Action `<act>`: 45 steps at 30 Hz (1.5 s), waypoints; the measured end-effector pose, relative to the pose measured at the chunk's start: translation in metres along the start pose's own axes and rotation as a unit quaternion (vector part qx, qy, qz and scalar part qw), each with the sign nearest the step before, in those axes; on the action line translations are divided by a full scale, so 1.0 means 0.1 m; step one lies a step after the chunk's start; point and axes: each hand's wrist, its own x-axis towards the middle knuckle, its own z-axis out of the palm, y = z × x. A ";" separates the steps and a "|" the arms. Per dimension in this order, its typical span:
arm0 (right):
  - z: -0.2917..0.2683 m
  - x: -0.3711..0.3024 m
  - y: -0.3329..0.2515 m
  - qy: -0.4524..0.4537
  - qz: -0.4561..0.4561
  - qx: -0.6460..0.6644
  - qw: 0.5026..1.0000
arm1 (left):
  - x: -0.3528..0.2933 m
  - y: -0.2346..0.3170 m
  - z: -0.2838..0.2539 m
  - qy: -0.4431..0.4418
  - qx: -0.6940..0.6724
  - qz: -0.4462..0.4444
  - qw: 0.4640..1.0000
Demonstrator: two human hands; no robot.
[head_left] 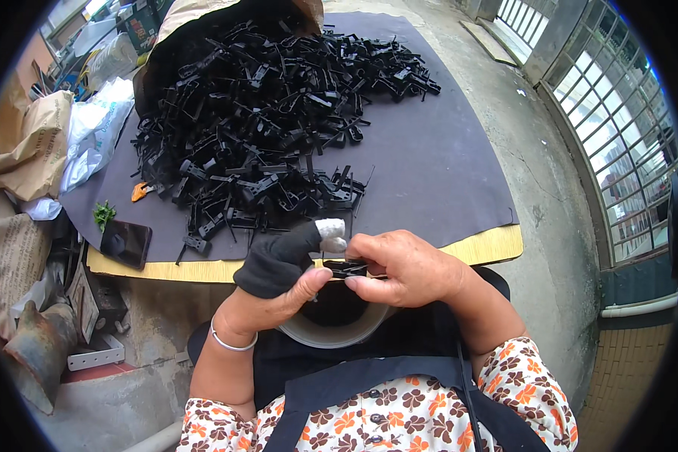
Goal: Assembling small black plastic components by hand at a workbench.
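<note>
Just past the table's near edge, a small black plastic part is held between my two hands. My left hand, with black cloth over it and white coverings on two fingertips, has its bare thumb against the part's left end. The thumb and forefinger of my right hand, which is bare, pinch the right end. Fingers hide much of the part, so its exact kind cannot be made out. Below both hands a round light-coloured bucket sits at my lap, dark inside. A large heap of black plastic parts covers much of the table.
Grey cloth covers the yellow-edged table. A dark phone-like slab, a green sprig and an orange piece lie at its left. Paper sacks and a metal bracket are farther left; a barred gate stands right.
</note>
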 end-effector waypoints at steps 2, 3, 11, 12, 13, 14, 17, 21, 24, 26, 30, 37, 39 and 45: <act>0.02 0.01 0.02 0.032 0.003 0.050 0.998 | 0.05 -0.04 0.12 -0.003 0.099 0.090 0.991; 0.04 0.02 0.04 0.064 0.006 0.101 0.993 | 0.01 0.05 0.11 -0.041 0.056 -0.024 0.997; 0.24 0.11 -0.04 0.203 -0.220 -0.005 0.954 | 0.04 -0.01 0.23 0.073 -0.065 -0.063 0.993; 0.25 0.10 -0.04 0.203 -0.221 -0.006 0.954 | 0.04 -0.04 0.26 0.066 -0.069 -0.034 0.995; 0.25 0.09 -0.01 0.230 -0.199 -0.020 0.953 | 0.06 -0.04 0.30 0.080 -0.066 -0.014 0.994; 0.26 0.08 0.00 0.256 -0.176 -0.034 0.950 | 0.05 -0.02 0.26 0.055 -0.123 -0.057 0.989; 0.27 0.06 0.01 0.237 -0.010 0.155 0.959 | 0.04 0.04 0.21 0.000 -0.209 -0.107 0.972; 0.21 0.09 -0.01 0.177 0.079 0.234 0.953 | 0.07 0.09 0.30 0.045 -0.032 -0.083 0.995; 0.14 0.04 -0.04 0.148 0.017 0.090 0.985 | 0.05 0.08 0.28 0.074 -0.051 -0.134 0.987; 0.15 0.02 -0.01 0.138 0.003 0.076 0.987 | 0.06 0.07 0.29 0.077 -0.054 -0.137 0.986; 0.14 0.06 -0.03 0.116 0.022 0.089 0.989 | 0.04 -0.05 0.34 0.074 0.034 -0.062 0.995; 0.38 0.10 0.07 0.212 -0.032 0.112 0.970 | 0.07 -0.06 0.40 0.137 0.220 0.127 0.958; 0.40 0.11 0.08 0.208 -0.030 0.100 0.973 | 0.06 -0.04 0.41 0.141 0.247 0.131 0.950; 0.39 0.11 0.09 0.193 -0.027 0.165 0.967 | 0.03 -0.01 0.42 0.139 0.259 0.106 0.950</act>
